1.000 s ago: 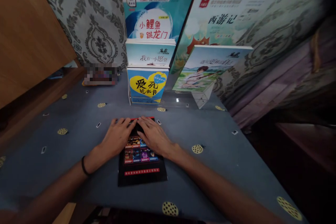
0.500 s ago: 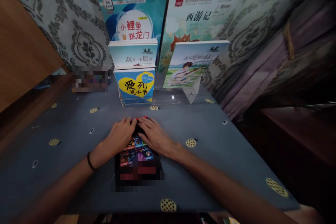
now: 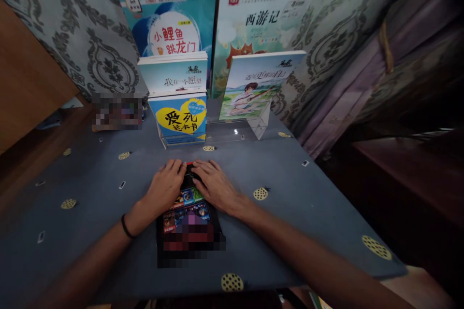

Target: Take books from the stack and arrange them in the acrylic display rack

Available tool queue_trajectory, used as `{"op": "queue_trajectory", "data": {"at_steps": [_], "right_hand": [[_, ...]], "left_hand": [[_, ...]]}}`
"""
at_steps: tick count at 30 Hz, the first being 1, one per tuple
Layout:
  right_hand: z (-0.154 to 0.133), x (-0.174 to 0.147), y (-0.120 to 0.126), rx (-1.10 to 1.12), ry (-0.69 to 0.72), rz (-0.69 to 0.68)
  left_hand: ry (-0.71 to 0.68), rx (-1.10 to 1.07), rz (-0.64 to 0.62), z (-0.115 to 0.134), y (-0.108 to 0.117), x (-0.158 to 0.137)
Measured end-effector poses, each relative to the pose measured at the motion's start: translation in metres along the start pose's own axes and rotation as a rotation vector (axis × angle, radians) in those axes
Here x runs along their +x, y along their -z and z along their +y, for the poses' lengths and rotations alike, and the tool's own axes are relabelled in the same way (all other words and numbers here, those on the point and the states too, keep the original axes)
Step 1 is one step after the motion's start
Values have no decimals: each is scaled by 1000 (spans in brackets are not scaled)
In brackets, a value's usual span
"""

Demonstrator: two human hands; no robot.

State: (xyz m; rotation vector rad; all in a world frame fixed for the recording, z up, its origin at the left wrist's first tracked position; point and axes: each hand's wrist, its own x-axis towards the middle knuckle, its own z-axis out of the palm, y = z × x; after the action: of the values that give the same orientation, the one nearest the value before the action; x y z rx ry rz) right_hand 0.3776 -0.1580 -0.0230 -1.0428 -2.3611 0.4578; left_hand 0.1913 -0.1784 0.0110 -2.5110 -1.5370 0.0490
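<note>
A thin black book [image 3: 190,199] with rows of small colourful pictures lies flat on the table, its near part blurred out by large pixels. My left hand [image 3: 167,182] rests palm-down on the book's far left side, fingers extended and slightly bent. On the far right side lies my right hand [image 3: 212,183], its fingers spread toward the red-edged top. Neither hand grips anything; both press on or touch the cover. Part of the book's far end is hidden beneath them. A dark band circles my left wrist.
Beyond my hands, a clear acrylic stand [image 3: 259,123] holds a blue-and-yellow book [image 3: 177,118], a pale book [image 3: 172,79] and a landscape-covered book [image 3: 257,84]. Larger books [image 3: 261,14] stand behind. A pixelated object [image 3: 118,112] sits back left. The table [image 3: 90,231] ends at the right beside a curtain [image 3: 337,91].
The camera view has shifted slightly, so the stand and books appear further left. My hands stay on the book, with a slightly wider gap between their fingers.
</note>
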Motion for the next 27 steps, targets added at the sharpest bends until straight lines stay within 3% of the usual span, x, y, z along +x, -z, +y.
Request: {"op": "queue_trajectory", "data": {"at_steps": [9, 14, 19, 27], "right_hand": [[12, 2, -2, 130, -43, 114], [26, 5, -1, 239, -38, 99], [39, 9, -1, 331, -84, 96], [42, 10, 0, 399, -53, 98]], "left_hand": [[-23, 29, 32, -3, -5, 2], [-34, -2, 39, -2, -5, 3], [-96, -107, 127, 4, -8, 1], [-177, -205, 165, 10, -12, 1]]}}
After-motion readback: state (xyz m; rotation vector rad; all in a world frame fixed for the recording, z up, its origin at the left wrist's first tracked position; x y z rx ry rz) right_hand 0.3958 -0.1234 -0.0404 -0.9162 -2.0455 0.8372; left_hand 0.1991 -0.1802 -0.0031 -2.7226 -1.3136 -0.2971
